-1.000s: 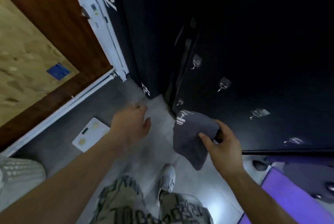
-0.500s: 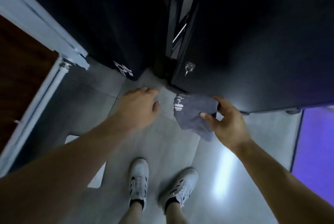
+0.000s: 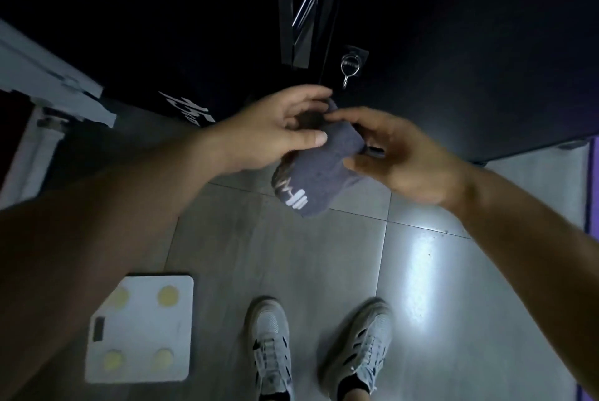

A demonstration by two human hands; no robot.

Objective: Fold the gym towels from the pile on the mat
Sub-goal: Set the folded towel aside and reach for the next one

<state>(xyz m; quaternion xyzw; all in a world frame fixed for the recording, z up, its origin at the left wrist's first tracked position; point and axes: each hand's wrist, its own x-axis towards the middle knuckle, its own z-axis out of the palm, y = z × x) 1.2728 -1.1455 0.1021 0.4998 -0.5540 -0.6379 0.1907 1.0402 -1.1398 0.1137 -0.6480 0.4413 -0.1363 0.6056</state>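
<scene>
A: Where's the towel?
B: The grey towel is in the air, bunched between both hands above the grey tile floor. Its white logo is at the lower end, facing the camera.

A: Left hand?
B: The left hand holds the towel's upper left part. The thumb lies across the front and the fingers curl over the top edge.

A: Right?
B: The right hand holds the right side. Its index finger runs along the top towards the left fingers, and the thumb presses in from below. It's slightly blurred, so I can't tell what the fingers behind the cloth are doing.

A: Fold state?
B: Crumpled, not flat. I can't tell the layer count.

A: Mat?
B: The purple mat shows as a thin strip at the right edge of the frame, well apart from the towel.

A: Anything else in frame?
B: The person is standing, with pale sneakers at the bottom. A white bathroom scale sits on the floor just left of them. A black panel is ahead, with a metal hook just above the hands. To the left there's a black box with white lettering, and a white frame at far left.
</scene>
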